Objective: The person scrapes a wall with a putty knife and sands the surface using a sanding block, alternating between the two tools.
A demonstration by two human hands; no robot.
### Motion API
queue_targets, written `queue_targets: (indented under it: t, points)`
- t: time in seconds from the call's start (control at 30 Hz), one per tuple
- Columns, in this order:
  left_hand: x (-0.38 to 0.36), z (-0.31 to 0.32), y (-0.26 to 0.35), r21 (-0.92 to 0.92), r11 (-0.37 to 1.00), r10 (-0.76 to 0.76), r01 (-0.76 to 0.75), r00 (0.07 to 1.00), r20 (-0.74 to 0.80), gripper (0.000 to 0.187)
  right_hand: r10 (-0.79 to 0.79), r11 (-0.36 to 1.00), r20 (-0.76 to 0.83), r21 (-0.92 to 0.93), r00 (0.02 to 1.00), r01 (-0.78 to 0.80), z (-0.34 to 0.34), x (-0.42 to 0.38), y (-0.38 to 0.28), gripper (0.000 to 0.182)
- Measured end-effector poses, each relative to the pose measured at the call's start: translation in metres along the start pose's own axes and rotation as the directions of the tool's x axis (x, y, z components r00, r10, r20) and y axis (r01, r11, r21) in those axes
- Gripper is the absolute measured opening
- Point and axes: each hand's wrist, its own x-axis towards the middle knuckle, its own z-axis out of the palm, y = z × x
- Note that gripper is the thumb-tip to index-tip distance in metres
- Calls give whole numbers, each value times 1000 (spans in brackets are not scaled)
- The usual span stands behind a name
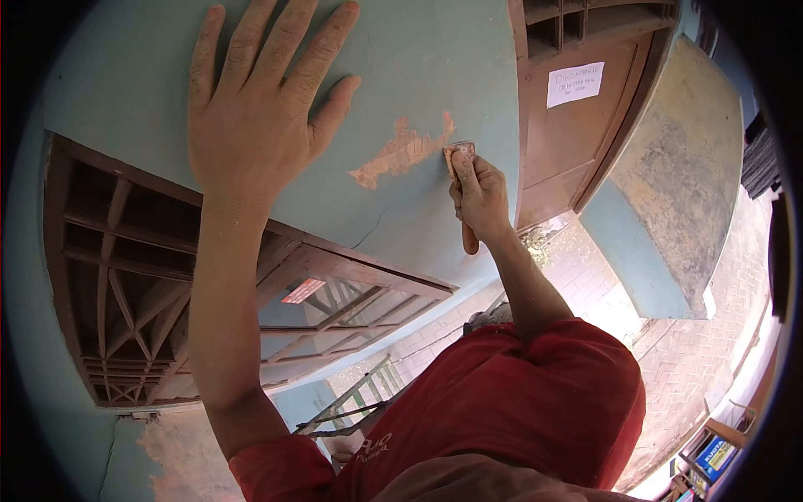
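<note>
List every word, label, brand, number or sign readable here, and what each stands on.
"DIKONTRAK...": white paper on the brown door; the ending is unclear, and the smaller lines below, one apparently a number, are too blurred to read surely.
"KUOTA": blue sign, lower right.
Unreadable: white lettering on the red shirt, upside down and partly folded.

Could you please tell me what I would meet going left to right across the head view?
Left hand, peeled wall patch, right hand holding the scraper, handwritten paper notice on the brown door.
</note>
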Motion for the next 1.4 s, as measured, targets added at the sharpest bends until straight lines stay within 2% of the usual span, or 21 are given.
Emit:
queue_targets:
  t: [0.1, 0.23, 0.37, 0.43, 0.5, 0.53, 0.67, 0.83, 0.93, 1.03, 1.13, 1.23, 1.3, 1.4]
  points:
    - [0, 3, -1, -29, 1000, -13, 13, 1000, -1, 55, 1, 998, -31, 71, 1000, 1, 4, 9, -24, 44]
    - [1, 1, -3, 4, 1000, 3, -3, 1000, -20, 54, -116, 989, -28, 91, 993, 118, 8, 24, -49, 44]
    - [1, 2, -2, -22, 1000, -6, 6, 1000, -15, 55, -11, 1000, -5, -25, 1000, 10, 5, -2, 4, 44]
    - [0, 0, 0, -30, 1000, -6, 6, 1000, -9, 55, 33, 999, -9, -13, 999, -33, 3, -2, -18, 43]
    - [1, -6, 0, -29, 999, -21, 24, 997, 80, 55, 91, 995, 42, -35, 995, -89, -1, 5, -32, 42]
    - [3, -4, 0, -28, 999, -26, 28, 997, 75, 55, 64, 998, 62, 5, 996, -64, -1, 4, -33, 42]
    - [-1, 1, 2, -72, 997, -31, 30, 999, -17, 56, -7, 999, 22, -47, 1000, 8, 7, 1, -10, 43]
    - [0, -1, 2, -55, 998, -22, 22, 1000, -3, 57, 27, 999, 27, -24, 999, -27, 10, 6, -47, 44]
    - [1, -4, 4, -73, 996, -56, 58, 998, 29, 55, 32, 999, 25, -39, 999, -31, 5, 0, -18, 44]
    - [1, 4, 0, -87, 995, -47, 40, 995, -83, 54, 28, 1000, 8, -5, 1000, -28, 10, 3, -22, 44]
    - [-2, 0, 2, -122, 992, -44, 42, 999, -10, 54, 46, 999, 18, 3, 999, -46, 9, 7, -46, 44]
    - [-3, 0, 2, -38, 999, -22, 23, 999, 35, 55, 9, 999, 32, -44, 999, -8, 7, 8, -36, 45]
    - [-1, 2, 2, -113, 993, -47, 44, 999, -22, 55, 58, 998, 35, -34, 998, -57, 8, 1, -24, 44]
    - [-1, 6, 3, -119, 992, -59, 50, 996, -71, 55, 46, 999, 29, -18, 998, -46, 14, -2, -29, 43]
